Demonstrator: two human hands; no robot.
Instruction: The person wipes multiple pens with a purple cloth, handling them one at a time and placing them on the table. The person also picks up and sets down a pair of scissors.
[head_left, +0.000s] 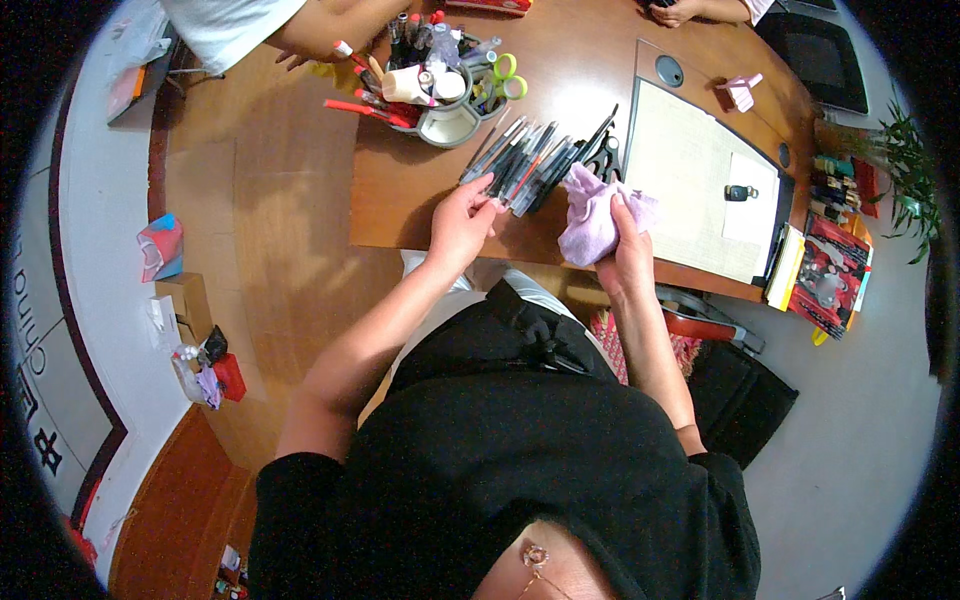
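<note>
A lilac cloth (592, 217) is bunched up in my right hand (631, 247), above the front edge of the wooden desk. To its left, a pile of pens and refills (525, 161) lies on the desktop, mostly dark and clear with one orange-red among them. My left hand (463, 223) is at the near left end of this pile, fingertips bent by the pen ends; whether it grips one is unclear. Black-handled scissors (604, 159) lie right of the pile, partly behind the cloth. Beyond the pile stands a grey desk organizer (448, 129) crowded with markers and pens.
A pale desk pad (682, 172) covers the right part, with a car key (740, 193) on white paper. Near the back right sits a small pink object (741, 91). Another person's arm (330, 30) reaches in behind the organizer; a second person's hand (675, 13) rests at the far edge.
</note>
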